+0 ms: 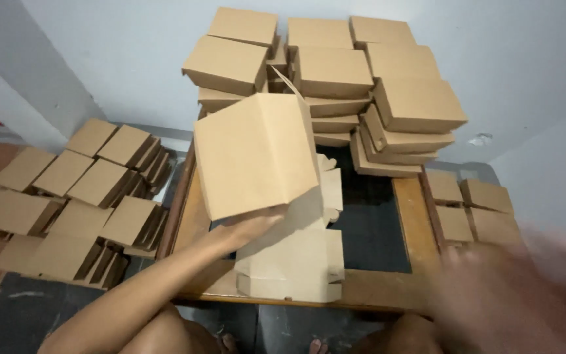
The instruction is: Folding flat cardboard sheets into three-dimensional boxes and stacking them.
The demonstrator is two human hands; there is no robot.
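The left hand [247, 229] is reaching forward on an outstretched arm, fingers extended and gripping; the right hand [519, 288] is showing only as a blur.

Stacked boxes [335, 85] block behind; table's [375, 229] dark middle open.

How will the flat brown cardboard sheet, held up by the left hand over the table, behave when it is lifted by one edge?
The flat brown cardboard sheet probably bends along its creases, since a fold line shows near its right side. It seems light: the left hand supports it alone from below. Its loose top flap may swing.
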